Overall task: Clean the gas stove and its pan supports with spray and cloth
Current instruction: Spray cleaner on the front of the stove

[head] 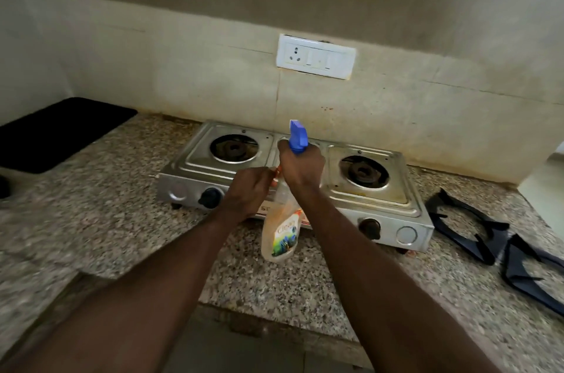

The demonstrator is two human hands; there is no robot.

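Observation:
A steel two-burner gas stove (332,198) stands on the speckled granite counter (100,204), both burners bare. I hold a spray bottle (282,232) with a blue trigger head (297,136) above the stove's front middle. My right hand (302,168) grips the bottle's neck just under the blue head. My left hand (250,192) grips the bottle beside it, a little lower and to the left. Two black pan supports (476,229) lie on the counter to the right of the stove. No cloth is in view.
A black mat or tray (58,131) lies at the counter's far left. A white socket and switch plate (316,56) sits on the stained tiled wall behind the stove. The counter's front edge runs below my forearms.

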